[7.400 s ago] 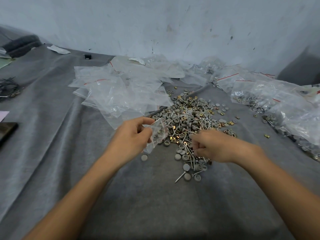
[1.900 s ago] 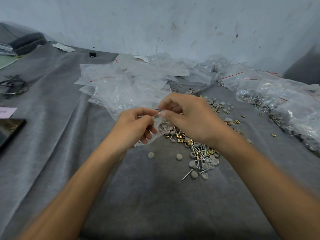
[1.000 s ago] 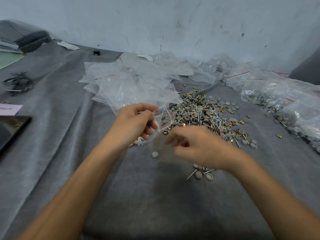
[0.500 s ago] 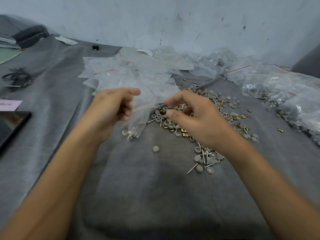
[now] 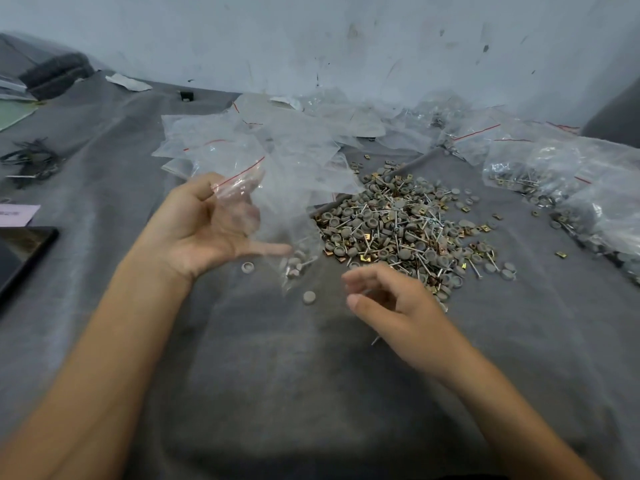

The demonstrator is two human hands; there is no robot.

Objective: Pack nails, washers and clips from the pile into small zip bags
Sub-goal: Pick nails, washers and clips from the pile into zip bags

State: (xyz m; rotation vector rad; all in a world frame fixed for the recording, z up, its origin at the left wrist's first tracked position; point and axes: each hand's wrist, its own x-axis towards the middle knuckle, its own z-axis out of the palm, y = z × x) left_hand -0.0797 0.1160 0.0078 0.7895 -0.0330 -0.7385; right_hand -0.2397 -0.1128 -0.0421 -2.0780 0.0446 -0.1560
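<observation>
My left hand (image 5: 207,230) is raised palm-up left of the pile and holds a small clear zip bag (image 5: 263,216) by its red-striped top. The blurred bag hangs down to the right, with a few washers and nails at its bottom. A pile of grey washers, nails and brass clips (image 5: 398,233) lies on the grey cloth (image 5: 311,393). My right hand (image 5: 391,299) hovers at the pile's near edge, fingers loosely curved, nothing visible in them. Two loose washers (image 5: 309,296) lie between my hands.
A heap of empty zip bags (image 5: 277,143) lies behind my left hand. Filled bags (image 5: 554,174) line the right side up to the wall. A dark phone (image 5: 20,251) and a paper slip lie at the left edge, black wires farther back.
My right hand has let go of the bag's mouth and dropped toward the near edge of the pile. My left hand has turned palm-up, swinging the bag.
</observation>
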